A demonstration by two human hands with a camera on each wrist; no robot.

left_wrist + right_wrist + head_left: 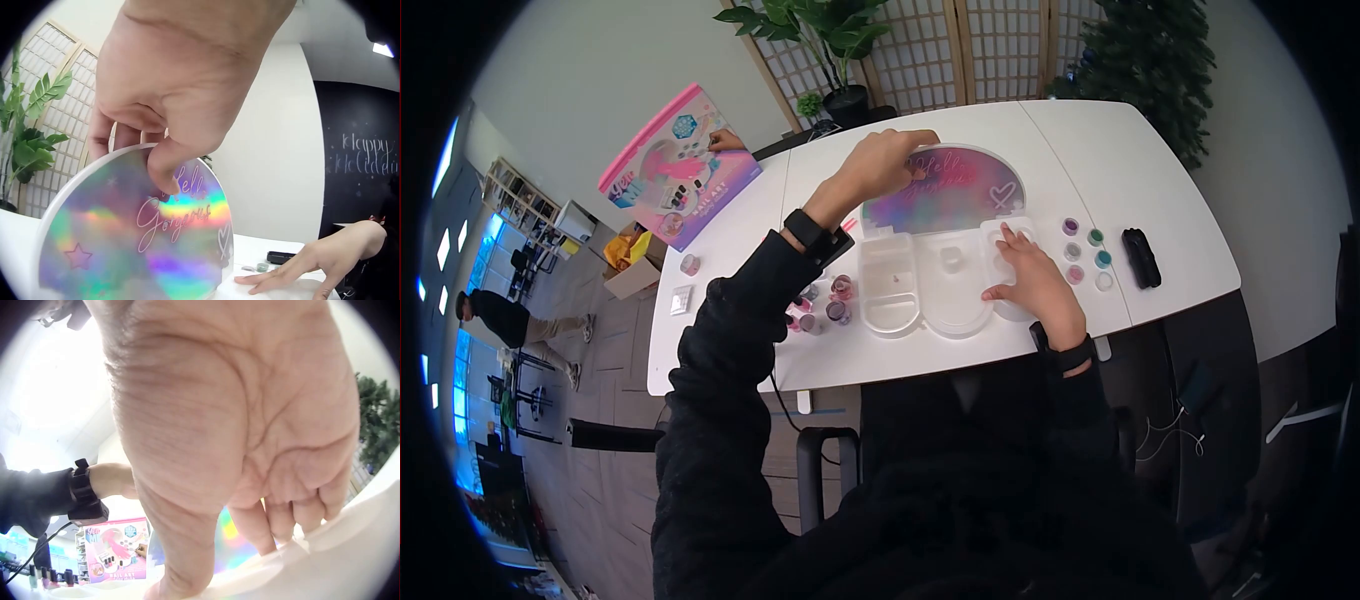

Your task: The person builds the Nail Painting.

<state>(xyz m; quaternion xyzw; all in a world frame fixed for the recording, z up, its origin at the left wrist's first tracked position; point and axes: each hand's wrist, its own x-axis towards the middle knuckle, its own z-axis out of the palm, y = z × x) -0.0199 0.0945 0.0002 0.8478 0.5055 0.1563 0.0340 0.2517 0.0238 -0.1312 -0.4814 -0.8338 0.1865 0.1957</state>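
A white plastic tray (887, 265) with moulded compartments lies at the table's near edge. From its back rises a half-round holographic panel (960, 190) lettered "Hello Gorgeous", with a heart and a star. My left hand (878, 168) pinches the panel's upper rim; in the left wrist view the thumb lies on the shiny face and the other fingers go behind it. Spread over the tray's right section is my right hand (1040, 283), its fingers extended and its fingertips at the white plastic. The right palm hides much of the panel in the right wrist view.
Several nail polish bottles (839, 290) stand left of the tray. To its right are several small pots (1070, 226) and a black case (1140, 258). A pink nail art box (685, 165), a small jar (690, 264) and a packet (682, 299) occupy the left side.
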